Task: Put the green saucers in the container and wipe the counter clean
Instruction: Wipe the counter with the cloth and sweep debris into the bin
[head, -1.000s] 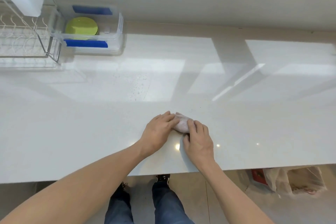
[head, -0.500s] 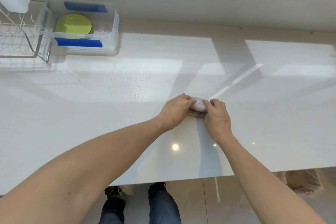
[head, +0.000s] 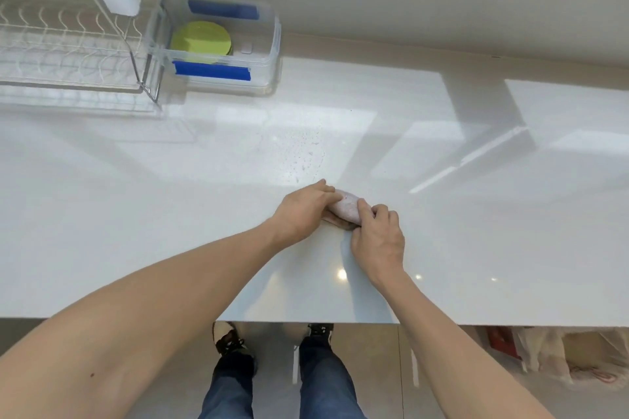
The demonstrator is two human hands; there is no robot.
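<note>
I see the counter (head: 442, 248) with droplets (head: 303, 156) just beyond my hands, so I judge I should press the cloth (head: 347, 209) flat and sweep it through that patch. The container (head: 272, 54) far left by the rack (head: 68, 54) holds the green saucers (head: 200, 41). My left hand (head: 301, 211) and right hand (head: 379, 238), arms extended, both curl fingers onto the bunched cloth
</note>
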